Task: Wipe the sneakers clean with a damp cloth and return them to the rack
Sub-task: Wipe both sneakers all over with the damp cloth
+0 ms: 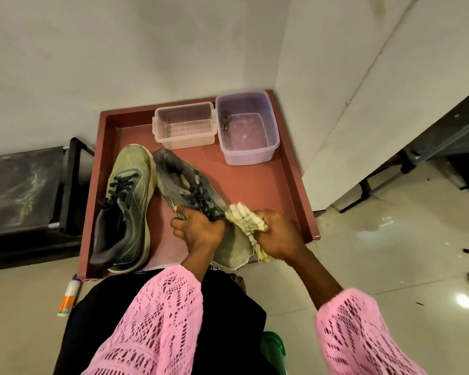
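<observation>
Sneaker [186, 185] lies tilted across the red tray [287, 185], toe toward the person and overhanging the tray's near edge, probably to bring the toe within easy reach. Left hand [201, 231] grips its laced midsection, fingers curled over the upper, apparently steadying it; right hand [275, 239] bunches the yellow-white cloth [244, 216] in curled fingers against the shoe's side. Second sneaker [125, 207] rests flat just beside it, the clear container [186, 125] and purple container [245, 128] standing behind.

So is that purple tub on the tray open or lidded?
Open: the purple tub has no lid on, and its inside and floor show from above.
</observation>
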